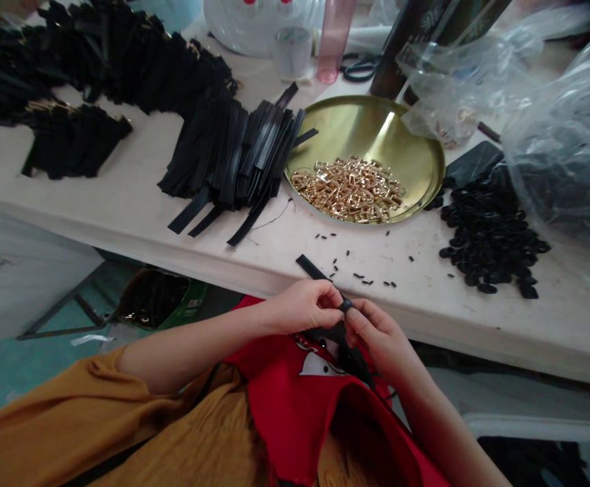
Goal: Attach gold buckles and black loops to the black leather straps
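Pinching narrow, flat black strap in left hand and right hand, meeting at small rounded black piece; running slantwise through grip, extending past left fingertips, over pale surface.

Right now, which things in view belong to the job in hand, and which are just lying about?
Likely part of the job:
black strap, in left hand and right hand;
black strips;
gold metal pieces;
black rounded pieces

Seemingly just lying about:
scissors;
pink container;
pale floor scrap
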